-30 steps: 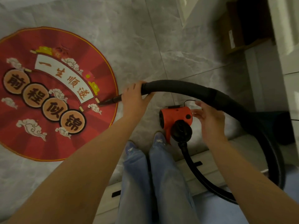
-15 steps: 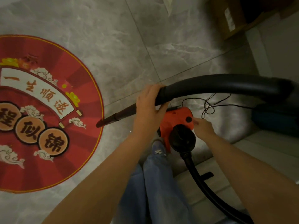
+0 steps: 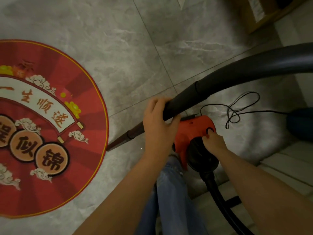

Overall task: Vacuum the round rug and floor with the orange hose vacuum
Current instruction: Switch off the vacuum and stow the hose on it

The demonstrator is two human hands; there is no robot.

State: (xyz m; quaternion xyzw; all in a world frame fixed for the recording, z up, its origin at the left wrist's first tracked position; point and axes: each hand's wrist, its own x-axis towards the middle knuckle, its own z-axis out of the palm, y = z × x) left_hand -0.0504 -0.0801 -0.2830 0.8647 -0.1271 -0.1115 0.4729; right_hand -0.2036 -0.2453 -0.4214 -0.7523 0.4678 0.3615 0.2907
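Grey marble floor (image 3: 118, 39) carries the round red rug (image 3: 42, 133) at left. Left hand (image 3: 159, 126) grips the black hose (image 3: 228, 80), nozzle tip just beside the rug's edge. Right hand (image 3: 214, 141) fingers curl onto the orange vacuum (image 3: 194, 129), fingertip touching its button.

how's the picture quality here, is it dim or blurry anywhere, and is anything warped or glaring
Head view: dim indoor light, darkest at the right edge; a soft sheen on the floor tiles behind the rug, no harsh glare; wide-angle bending curves the hose; the left hand and right hand on the vacuum look slightly soft.
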